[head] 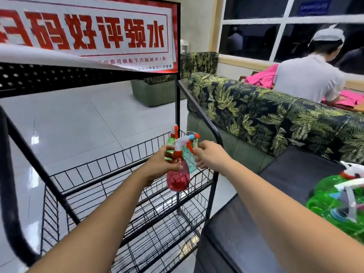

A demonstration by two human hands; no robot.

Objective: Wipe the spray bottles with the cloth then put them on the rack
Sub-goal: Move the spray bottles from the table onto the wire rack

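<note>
My left hand point(159, 164) grips the neck of a red see-through spray bottle point(178, 177) with a white and orange trigger head, held over the top wire shelf of the black rack point(122, 166). My right hand point(209, 154) is at the bottle's trigger side, fingers curled against a pale teal bottle point(190, 160) just behind. A green spray bottle point(171, 139) stands at the shelf's far right corner. No cloth shows in either hand.
Several green spray bottles point(338, 201) lie on the dark seat point(285, 184) at the right. A leaf-patterned sofa back point(275, 115) runs beside the rack. A person in a grey shirt point(309, 77) sits beyond it. A red-lettered sign point(88, 32) hangs over the rack's top.
</note>
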